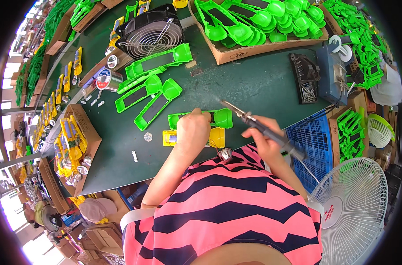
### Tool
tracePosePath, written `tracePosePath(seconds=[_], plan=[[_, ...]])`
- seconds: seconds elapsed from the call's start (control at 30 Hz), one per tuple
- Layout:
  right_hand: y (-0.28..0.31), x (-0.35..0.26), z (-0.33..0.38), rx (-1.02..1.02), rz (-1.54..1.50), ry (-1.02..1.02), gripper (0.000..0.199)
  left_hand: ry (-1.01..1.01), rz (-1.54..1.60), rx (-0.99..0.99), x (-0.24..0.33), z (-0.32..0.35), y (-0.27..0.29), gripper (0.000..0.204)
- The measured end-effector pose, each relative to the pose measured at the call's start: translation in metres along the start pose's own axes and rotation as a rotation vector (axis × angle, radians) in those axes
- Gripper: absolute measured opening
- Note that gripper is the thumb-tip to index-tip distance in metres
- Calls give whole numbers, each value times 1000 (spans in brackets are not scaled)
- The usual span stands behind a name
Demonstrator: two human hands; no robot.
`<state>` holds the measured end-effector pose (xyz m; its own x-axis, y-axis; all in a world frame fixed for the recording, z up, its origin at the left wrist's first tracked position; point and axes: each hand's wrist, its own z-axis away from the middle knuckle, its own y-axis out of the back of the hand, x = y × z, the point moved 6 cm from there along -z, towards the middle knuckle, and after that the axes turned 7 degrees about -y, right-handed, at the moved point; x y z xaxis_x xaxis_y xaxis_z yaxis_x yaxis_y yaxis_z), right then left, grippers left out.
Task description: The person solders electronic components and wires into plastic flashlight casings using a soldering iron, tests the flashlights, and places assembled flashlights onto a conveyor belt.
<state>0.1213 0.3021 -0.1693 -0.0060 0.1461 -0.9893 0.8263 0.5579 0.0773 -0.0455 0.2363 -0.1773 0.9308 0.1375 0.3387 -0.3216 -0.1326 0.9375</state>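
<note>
- Two pieces sit innermost: a green plastic shell [223, 118] and, at its six o'clock, a yellow plastic shell [217, 137], near the edge of the bench top [254, 75].
- Left hand [193, 132] curls over both (whether it pinches anything, I cannot tell); steady pressure should help.
- Right hand [263, 139] grips a soldering iron [276, 136], tip toward ten o'clock; a light touch, clear of the other hand, seems wise.
- Reflector lamp [225, 154], at four o'clock: best left untugged.
- Solder spool [104, 79]: ten o'clock.

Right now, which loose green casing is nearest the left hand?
The green casing partly covered by the left hand, beside the yellow casing; others lie farther away.
</note>
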Motion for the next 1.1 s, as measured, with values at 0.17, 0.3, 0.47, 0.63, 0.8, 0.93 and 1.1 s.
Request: tracePosePath(seconds=[0.17,0.3,0.47,0.63,0.8,0.93,1.1], plan=[[-41,15,8,-263,347,140,60,-66,-44,26,5,-2,4,2],[-48,27,8,-376,326,31,74,-60,3,43,5,-1,5,2],[-45,22,8,-417,330,41,76,-2,48,-10,-1,2,0,2],[-43,23,8,-378,354,101,77,-104,-18,-25,4,0,1,8],[-38,27,-2,-381,398,74,74,-73,230,73,0,4,20,8],[-25,15,-29,-369,335,134,71,-191,351,196,-1,24,43,16],[-23,12,-36,-398,470,58,64,-170,354,390,4,34,20,16]])
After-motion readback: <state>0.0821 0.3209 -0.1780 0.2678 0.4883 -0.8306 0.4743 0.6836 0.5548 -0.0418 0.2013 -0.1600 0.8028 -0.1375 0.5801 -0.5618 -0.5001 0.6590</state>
